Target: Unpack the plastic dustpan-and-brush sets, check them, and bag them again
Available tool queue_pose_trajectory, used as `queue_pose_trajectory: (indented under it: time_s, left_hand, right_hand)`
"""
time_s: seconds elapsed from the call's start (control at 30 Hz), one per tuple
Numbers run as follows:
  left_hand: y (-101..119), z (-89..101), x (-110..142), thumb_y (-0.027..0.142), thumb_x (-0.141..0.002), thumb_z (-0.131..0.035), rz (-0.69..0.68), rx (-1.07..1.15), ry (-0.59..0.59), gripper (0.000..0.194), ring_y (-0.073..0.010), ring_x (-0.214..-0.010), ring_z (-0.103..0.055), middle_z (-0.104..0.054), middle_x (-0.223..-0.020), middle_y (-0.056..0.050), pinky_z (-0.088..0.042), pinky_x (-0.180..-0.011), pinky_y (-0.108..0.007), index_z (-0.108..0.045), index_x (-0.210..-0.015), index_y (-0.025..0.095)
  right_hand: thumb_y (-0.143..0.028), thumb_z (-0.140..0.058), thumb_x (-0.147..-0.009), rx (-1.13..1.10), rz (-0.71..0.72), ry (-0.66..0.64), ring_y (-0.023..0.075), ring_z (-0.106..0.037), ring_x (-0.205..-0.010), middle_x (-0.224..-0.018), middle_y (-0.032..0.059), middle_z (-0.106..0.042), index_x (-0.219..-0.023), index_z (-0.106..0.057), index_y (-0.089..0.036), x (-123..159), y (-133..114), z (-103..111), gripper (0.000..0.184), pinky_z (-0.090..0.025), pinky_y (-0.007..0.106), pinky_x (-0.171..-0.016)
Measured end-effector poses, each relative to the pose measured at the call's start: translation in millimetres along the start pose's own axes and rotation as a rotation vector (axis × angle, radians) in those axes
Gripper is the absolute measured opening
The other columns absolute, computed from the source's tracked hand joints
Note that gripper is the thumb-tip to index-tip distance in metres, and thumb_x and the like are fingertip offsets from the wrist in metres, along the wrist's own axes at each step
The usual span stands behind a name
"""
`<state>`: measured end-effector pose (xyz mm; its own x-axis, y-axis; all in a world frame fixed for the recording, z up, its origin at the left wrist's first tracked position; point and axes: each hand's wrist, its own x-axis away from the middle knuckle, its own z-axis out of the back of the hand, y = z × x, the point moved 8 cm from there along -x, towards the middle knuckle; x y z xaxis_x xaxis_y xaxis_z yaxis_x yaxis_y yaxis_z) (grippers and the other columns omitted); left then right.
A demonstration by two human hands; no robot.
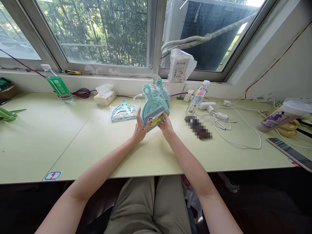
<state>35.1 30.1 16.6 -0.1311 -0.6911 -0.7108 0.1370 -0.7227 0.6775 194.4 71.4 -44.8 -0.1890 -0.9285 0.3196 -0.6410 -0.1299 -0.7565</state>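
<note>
Between my two hands is a small mint-green dustpan and brush set (152, 105), tilted upright with its handle up and a yellow printed label at the bottom. My left hand (140, 128) grips its lower left edge, and my right hand (166, 123) closes on the lower right corner by the label. Right behind it stand more dustpans (159, 81) with coloured handles, partly hidden, with clear plastic about them. A second mint-green dustpan set (124, 111) in a clear bag lies flat on the table to the left of my hands.
Along the back of the table (97, 149) stand a tissue pack (105, 95), a green-labelled bottle (58, 84) and another bottle (198, 97). White cables (219, 118), a blurred dark object (198, 127), a purple-printed cup (282, 117) and a phone-like slab (290, 152) lie to the right.
</note>
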Motion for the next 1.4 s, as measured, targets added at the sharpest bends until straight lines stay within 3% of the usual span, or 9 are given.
queue_pose_trajectory:
  time_s: [0.17, 0.37, 0.5, 0.63, 0.93, 1.07, 1.17, 1.27, 1.4]
  left_hand:
    - [-3.7, -2.8, 4.1, 0.048, -0.088, -0.057, -0.08, -0.044, -0.046, 0.091, -0.035, -0.148, -0.016, -0.009, -0.161, -0.021, -0.018, -0.118, -0.053, 0.0, -0.154, 0.023]
    - [-3.6, -3.5, 6.6, 0.046, -0.089, -0.057, -0.156, -0.08, -0.044, 0.088, -0.0324, -0.148, -0.018, -0.008, -0.162, -0.018, -0.023, -0.117, -0.053, 0.001, -0.154, 0.029]
    - [-0.6, 13.0, -1.6, 0.046, -0.088, -0.059, -0.069, -0.041, 0.105, 0.09, -0.0309, -0.15, -0.01, -0.006, -0.162, -0.016, -0.016, -0.12, -0.049, -0.001, -0.154, 0.028]
    - [4.0, 26.9, -9.2, 0.048, -0.086, -0.061, -0.023, -0.03, 0.194, 0.092, -0.0286, -0.151, -0.001, -0.004, -0.163, -0.012, -0.007, -0.122, -0.048, -0.001, -0.154, 0.029]
    - [6.3, 0.8, -4.0, 0.051, -0.082, -0.067, 0.217, 0.173, 0.004, 0.109, -0.0267, -0.145, -0.03, -0.03, -0.156, -0.015, -0.02, -0.12, -0.044, 0.013, -0.154, 0.029]
    - [-3.1, -3.6, -4.8, 0.052, -0.086, -0.061, 0.384, 0.417, 0.057, 0.1, -0.0247, -0.143, -0.034, -0.037, -0.153, -0.008, -0.027, -0.118, -0.046, 0.012, -0.153, 0.036]
    - [-12.8, -2.4, -8.3, 0.046, -0.085, -0.065, 0.528, 0.597, 0.092, 0.095, -0.0264, -0.135, -0.045, -0.043, -0.149, -0.004, -0.04, -0.11, -0.049, 0.003, -0.153, 0.041]
    - [-13.7, -0.7, -10.7, 0.042, -0.081, -0.069, 0.549, 0.645, 0.076, 0.089, -0.0273, -0.13, -0.051, -0.051, -0.143, -0.006, -0.043, -0.108, -0.048, -0.016, -0.152, 0.035]
    - [-19.3, -20.8, 1.8, 0.038, -0.075, -0.075, 0.704, 0.706, -0.1, 0.078, -0.0288, -0.128, -0.052, -0.051, -0.143, -0.01, -0.041, -0.109, -0.049, -0.037, -0.143, 0.027]
  right_hand:
    - [-0.048, -0.06, -0.084, 0.015, 0.002, -0.027, 0.0151, -0.067, -0.07, -0.081, 0.0003, -0.067, -0.094, -0.059, -0.024, -4.9, -0.5, -0.3, 0.026, -0.057, 0.025, -0.059]
    - [-0.054, -0.059, -0.084, 0.013, -0.007, -0.067, 0.0167, -0.069, -0.074, -0.084, 0.0013, -0.07, -0.1, -0.06, -0.025, -6.2, -4.9, -3.1, 0.033, -0.06, 0.029, -0.064]
    - [-0.052, -0.064, -0.082, -0.004, 0.09, -0.318, 0.0174, -0.071, -0.082, -0.092, 0.0002, -0.072, -0.106, -0.06, -0.027, 0.8, -13.6, -24.6, 0.036, -0.061, 0.03, -0.072]
    - [-0.028, -0.082, -0.066, 0.074, 0.155, -0.555, 0.017, -0.072, -0.087, -0.096, -0.0014, -0.073, -0.11, -0.058, -0.026, 14.8, -13.4, -42.9, 0.05, -0.061, 0.027, -0.078]
    - [-0.015, -0.084, -0.058, 0.013, 0.264, -0.381, 0.0164, -0.071, -0.091, -0.091, -0.0023, -0.073, -0.101, -0.057, -0.023, 8.6, -19.0, -29.2, 0.051, -0.061, 0.03, -0.083]
    - [-0.012, -0.083, -0.057, 0.012, 0.269, -0.309, 0.0171, -0.07, -0.096, -0.091, -0.0018, -0.072, -0.098, -0.057, -0.022, 8.7, -22.9, -25.9, 0.05, -0.06, 0.031, -0.087]
    - [-0.013, -0.083, -0.059, 0.016, 0.284, -0.284, 0.0174, -0.069, -0.101, -0.096, -0.0007, -0.071, -0.1, -0.056, -0.023, 12.3, -24.7, -25.5, 0.05, -0.059, 0.031, -0.088]
    - [-0.015, -0.084, -0.059, 0.052, 0.294, -0.284, 0.0177, -0.069, -0.101, -0.097, -0.0002, -0.072, -0.102, -0.056, -0.023, 15.6, -24.4, -26.0, 0.052, -0.059, 0.032, -0.088]
    - [-0.011, -0.083, -0.057, 0.066, 0.326, -0.2, 0.0173, -0.07, -0.093, -0.089, -0.0014, -0.072, -0.101, -0.055, -0.022, 14.4, -30.9, -17.7, 0.053, -0.06, 0.032, -0.085]
